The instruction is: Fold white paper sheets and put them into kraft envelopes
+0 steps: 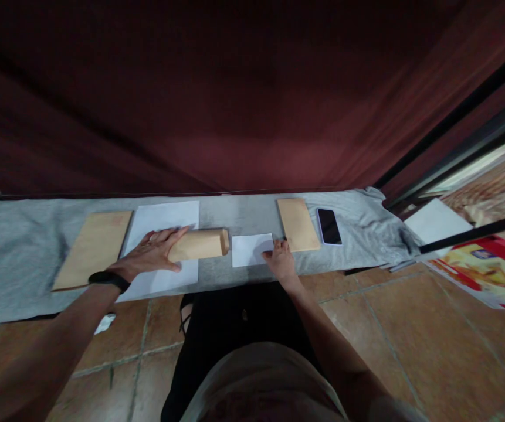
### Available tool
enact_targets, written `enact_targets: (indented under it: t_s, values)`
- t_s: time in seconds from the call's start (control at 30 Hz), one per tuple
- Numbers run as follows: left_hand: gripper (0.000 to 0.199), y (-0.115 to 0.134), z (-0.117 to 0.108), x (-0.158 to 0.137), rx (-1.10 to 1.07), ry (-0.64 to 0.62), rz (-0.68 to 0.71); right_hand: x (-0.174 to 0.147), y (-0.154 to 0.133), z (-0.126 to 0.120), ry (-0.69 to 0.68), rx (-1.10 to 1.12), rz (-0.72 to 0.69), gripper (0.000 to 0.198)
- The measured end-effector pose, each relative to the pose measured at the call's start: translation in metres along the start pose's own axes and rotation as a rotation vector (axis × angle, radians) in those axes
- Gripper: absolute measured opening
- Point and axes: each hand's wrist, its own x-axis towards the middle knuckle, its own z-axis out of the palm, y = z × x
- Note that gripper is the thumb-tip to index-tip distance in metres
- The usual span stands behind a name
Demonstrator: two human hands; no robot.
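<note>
My left hand [158,251] spans a brown paper envelope [199,244], thumb at its near edge and fingers at its far edge. The envelope's mouth gapes a little toward the right. Under both lies a large white sheet [164,217]. A small white sheet of paper [247,251] rests just right of the envelope's mouth, apart from it. With closed fingers, my right hand [282,261] grips that small sheet at its right edge. Right beside this hand is another brown envelope [300,225], lying flat.
Grey cloth [243,214] covers the long narrow surface. A larger brown envelope [96,243] lies at left, and a phone [329,227] at right. Behind hangs a dark red curtain [252,129]. A red and yellow box [490,272] stands beyond black bars at the right.
</note>
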Motion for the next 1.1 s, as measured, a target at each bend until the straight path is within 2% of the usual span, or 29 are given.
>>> enact_targets:
  t_s: [0.1,0.23,0.37,0.47,0.53,0.6,0.67,0.73,0.83,0.9,1.0,1.1]
  values:
    - [0.121,-0.002,-0.005,0.006,0.023,-0.057,-0.012,0.006,-0.001,-0.001,-0.022,-0.008,0.027,0.040]
    - [0.123,-0.008,-0.001,0.012,0.017,-0.102,-0.024,0.011,-0.002,0.000,-0.062,0.000,0.068,0.040]
    - [0.126,-0.011,0.001,0.013,-0.006,-0.112,-0.014,0.009,0.000,0.000,-0.033,0.051,0.096,0.041]
    - [0.125,-0.008,-0.004,0.012,-0.004,-0.105,0.006,0.004,-0.002,0.000,0.042,0.116,0.020,0.044]
    - [0.123,-0.006,-0.006,0.012,0.006,-0.087,0.013,0.003,-0.010,0.002,0.058,0.251,-0.122,0.044]
    - [0.121,-0.004,-0.006,0.012,0.018,-0.059,0.016,0.006,-0.026,0.006,-0.008,0.491,-0.281,0.038]
    - [0.122,-0.002,-0.005,0.012,0.028,-0.023,0.017,0.014,-0.046,0.013,-0.146,0.777,-0.349,0.031]
    - [0.122,-0.001,-0.001,0.011,0.029,0.010,0.024,0.025,-0.066,0.021,-0.292,0.941,-0.291,0.023]
    - [0.121,0.001,0.004,0.008,0.025,0.054,0.051,0.039,-0.089,0.033,-0.537,1.010,-0.236,0.011]
    - [0.119,0.001,0.008,0.007,0.027,0.079,0.076,0.045,-0.097,0.039,-0.653,1.048,-0.228,0.007]
    - [0.120,-0.001,0.010,0.007,0.030,0.074,0.076,0.048,-0.102,0.045,-0.681,1.124,-0.164,0.018]
    - [0.122,0.004,0.007,0.009,0.012,-0.004,0.062,0.046,-0.102,0.048,-0.714,1.241,-0.071,0.029]
